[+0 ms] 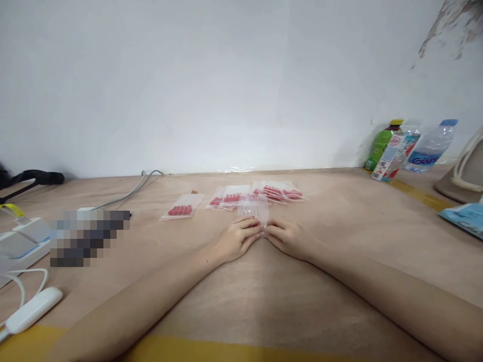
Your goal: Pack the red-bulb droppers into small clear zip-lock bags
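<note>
A clear plastic bag (253,205) with white sticks and red pieces lies between my hands at the middle of the table. My left hand (242,236) pinches its near left edge, its fingers partly covering the red pieces. At the near right edge, my right hand (287,236) has its fingers pressed together on the same bag. Just behind are several similar bags, one group at the centre (232,197) and another slightly right (277,192), overlapping. A separate bag of red-tipped sticks (181,207) lies to the left.
On the left are a power strip (26,246), a grey cable (128,194), a white plug-like device (33,310) and a blurred-out object (88,239). Bottles (430,148), a carton (392,157), a blue packet (464,218) and a corded bag (466,168) are at right. A wall (226,90) stands behind.
</note>
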{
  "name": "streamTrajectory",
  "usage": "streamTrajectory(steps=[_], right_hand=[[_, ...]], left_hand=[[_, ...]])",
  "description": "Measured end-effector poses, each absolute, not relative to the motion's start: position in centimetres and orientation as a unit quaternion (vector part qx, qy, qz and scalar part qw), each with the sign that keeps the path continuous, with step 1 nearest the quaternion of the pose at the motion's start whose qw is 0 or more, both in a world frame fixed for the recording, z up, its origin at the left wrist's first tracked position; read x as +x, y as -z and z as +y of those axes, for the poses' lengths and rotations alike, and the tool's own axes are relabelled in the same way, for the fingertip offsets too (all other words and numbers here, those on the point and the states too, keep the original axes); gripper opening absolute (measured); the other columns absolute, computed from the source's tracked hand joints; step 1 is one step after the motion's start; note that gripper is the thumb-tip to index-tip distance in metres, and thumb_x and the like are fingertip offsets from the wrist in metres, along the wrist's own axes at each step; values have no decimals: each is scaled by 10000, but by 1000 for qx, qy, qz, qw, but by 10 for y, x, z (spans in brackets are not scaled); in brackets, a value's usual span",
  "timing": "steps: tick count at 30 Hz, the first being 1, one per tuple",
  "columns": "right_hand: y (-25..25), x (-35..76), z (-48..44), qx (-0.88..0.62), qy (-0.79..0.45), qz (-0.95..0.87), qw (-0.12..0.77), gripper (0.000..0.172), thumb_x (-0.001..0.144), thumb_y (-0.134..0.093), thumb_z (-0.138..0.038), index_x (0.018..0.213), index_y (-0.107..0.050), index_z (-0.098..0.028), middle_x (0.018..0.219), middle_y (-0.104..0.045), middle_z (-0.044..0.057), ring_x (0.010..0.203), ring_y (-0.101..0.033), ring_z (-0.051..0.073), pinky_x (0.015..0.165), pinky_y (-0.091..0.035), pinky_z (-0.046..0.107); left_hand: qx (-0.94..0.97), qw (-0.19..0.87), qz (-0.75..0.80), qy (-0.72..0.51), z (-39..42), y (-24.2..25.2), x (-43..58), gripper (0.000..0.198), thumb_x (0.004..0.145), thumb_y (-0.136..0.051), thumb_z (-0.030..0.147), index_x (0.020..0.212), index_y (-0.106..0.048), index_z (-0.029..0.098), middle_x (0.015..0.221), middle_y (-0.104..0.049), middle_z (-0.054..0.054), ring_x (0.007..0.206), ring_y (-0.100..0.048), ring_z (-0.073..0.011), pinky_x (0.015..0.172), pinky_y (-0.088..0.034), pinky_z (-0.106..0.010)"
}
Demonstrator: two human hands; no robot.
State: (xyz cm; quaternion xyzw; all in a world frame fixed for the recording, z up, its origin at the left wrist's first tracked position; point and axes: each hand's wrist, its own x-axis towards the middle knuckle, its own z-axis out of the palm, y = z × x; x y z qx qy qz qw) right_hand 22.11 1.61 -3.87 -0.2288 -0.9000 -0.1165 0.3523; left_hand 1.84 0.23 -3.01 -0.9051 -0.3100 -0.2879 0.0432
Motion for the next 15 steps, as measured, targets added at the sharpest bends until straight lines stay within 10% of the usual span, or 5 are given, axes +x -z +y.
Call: streamTrajectory(steps=[15], right_hand=[[33,229,17,-221,154,-904,333,191,845,-450,-177,788,-632,-191,716,-620,30,710,-509,136,691,-306,301]], left_hand=[[-912,92,-254,309,0,23,7,134,850,-470,169,850,-604,164,915,-646,-53,846,-610,-144,772,-501,-262]])
